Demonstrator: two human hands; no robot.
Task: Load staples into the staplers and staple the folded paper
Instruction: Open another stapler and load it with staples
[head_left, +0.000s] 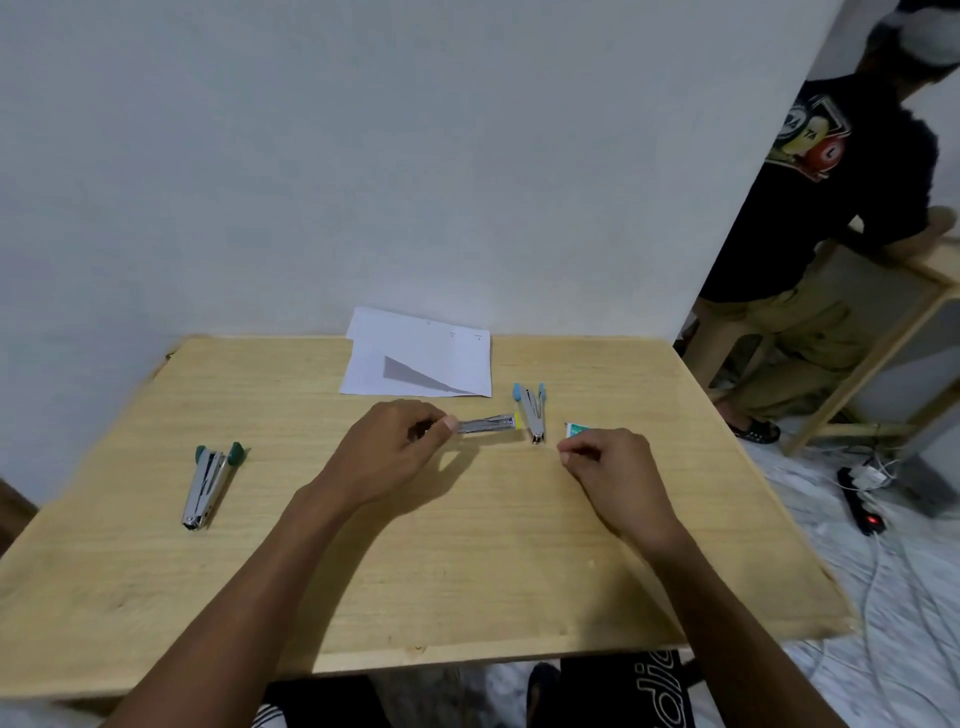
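Green-tipped stapler (207, 484), middle left, lying flat on the table (467, 571). Left hand (382, 452), centre, pinches silver staple strip (488, 424). Folded paper (418, 358), upper centre. Blue-tipped stapler (532, 413), right of centre. Staple box (575, 429) beside right hand (610, 470); its fingers are curled, and I cannot tell whether they hold anything.

Green stapler (208, 486) lies left, blue stapler (532, 413) right, folded paper (421, 358) behind.

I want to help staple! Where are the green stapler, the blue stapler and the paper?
green stapler (202, 486): head view, middle of its metal body.
blue stapler (532, 415): head view, middle of its metal body.
paper (415, 338): head view, its white upper half.
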